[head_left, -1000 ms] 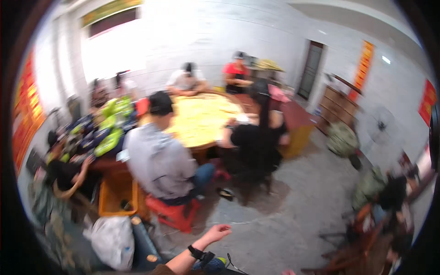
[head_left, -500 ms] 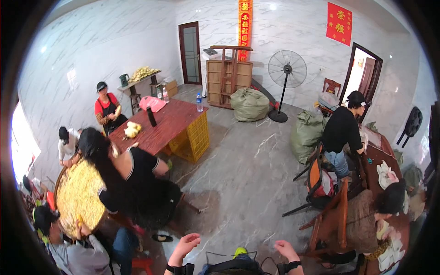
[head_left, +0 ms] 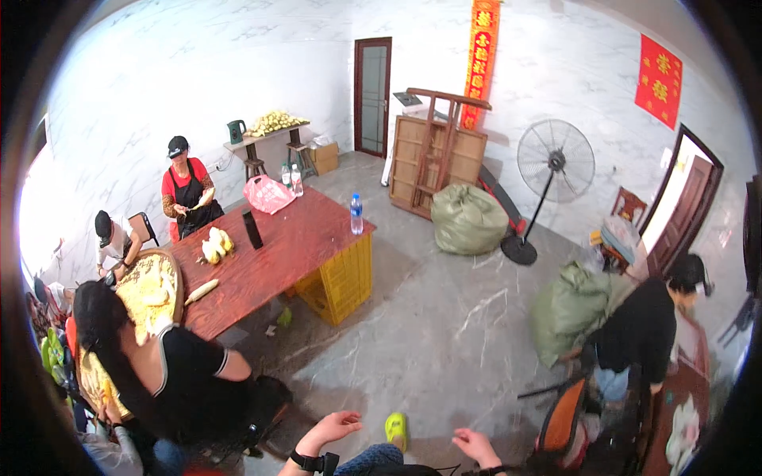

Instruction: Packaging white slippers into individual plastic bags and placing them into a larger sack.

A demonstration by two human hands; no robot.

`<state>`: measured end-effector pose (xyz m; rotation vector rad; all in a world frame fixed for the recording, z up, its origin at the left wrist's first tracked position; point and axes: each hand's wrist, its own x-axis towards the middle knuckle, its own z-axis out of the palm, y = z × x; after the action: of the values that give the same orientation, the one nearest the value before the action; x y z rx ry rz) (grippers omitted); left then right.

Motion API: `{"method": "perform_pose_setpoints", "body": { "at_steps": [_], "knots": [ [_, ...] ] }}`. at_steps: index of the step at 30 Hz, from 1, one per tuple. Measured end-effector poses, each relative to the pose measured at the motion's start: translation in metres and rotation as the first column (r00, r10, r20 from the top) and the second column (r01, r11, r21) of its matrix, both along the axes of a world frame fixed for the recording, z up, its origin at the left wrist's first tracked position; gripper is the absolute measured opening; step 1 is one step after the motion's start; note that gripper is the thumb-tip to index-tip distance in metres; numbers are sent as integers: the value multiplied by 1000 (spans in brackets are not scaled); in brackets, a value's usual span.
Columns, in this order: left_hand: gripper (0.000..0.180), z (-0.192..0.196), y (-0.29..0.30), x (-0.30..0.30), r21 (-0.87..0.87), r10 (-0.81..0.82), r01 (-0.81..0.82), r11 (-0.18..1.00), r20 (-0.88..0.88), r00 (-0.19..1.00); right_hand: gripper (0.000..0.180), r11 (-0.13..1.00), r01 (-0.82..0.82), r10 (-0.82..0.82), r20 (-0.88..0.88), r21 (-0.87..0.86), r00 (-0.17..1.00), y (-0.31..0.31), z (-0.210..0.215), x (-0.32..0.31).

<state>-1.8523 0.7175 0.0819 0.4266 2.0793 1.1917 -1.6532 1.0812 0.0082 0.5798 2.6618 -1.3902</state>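
My left hand (head_left: 335, 428) hangs over the grey floor at the lower edge, fingers loosely stretched and nothing in them. A black band (head_left: 309, 462) circles that wrist. To its right, my right hand (head_left: 476, 446) is also held out with fingers apart, holding nothing. Between the two hands my foot shows in a yellow-green clog (head_left: 396, 428) on the floor. Neither hand touches anything. A seated person in black (head_left: 190, 389) is nearest to my left hand, and an orange-and-black chair (head_left: 563, 416) is nearest to my right.
A red-brown table (head_left: 290, 254) with corn cobs, bottles and a pink bag stands ahead left, over a yellow crate (head_left: 341, 278). Several people work around a round tray (head_left: 171, 266) of yellow kernels. Green sacks (head_left: 468, 220) and a standing fan (head_left: 556, 163) are ahead right.
My view has swung, so the room's things sit lower and mostly further right. My foot in the clog now shows further forward. Both hands stay held out, holding nothing.
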Motion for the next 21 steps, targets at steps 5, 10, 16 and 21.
{"method": "perform_pose_setpoints", "body": {
  "at_steps": [5,10,16,21],
  "knots": [
    [45,33,130,-150,34,19,-19,999,-26,999,37,996,80,-84,202,29,976,112,43,-105],
    [48,47,270,-283,47,-61,64,997,-55,997,39,977,213,-211,142,5,967,216,60,-197],
    [50,40,430,-438,192,-323,322,927,-27,946,40,976,127,-165,220,177,961,395,-14,-339],
    [52,52,511,-542,102,-182,184,978,-29,983,45,995,70,-89,274,78,958,502,14,-548]
  ]
}}
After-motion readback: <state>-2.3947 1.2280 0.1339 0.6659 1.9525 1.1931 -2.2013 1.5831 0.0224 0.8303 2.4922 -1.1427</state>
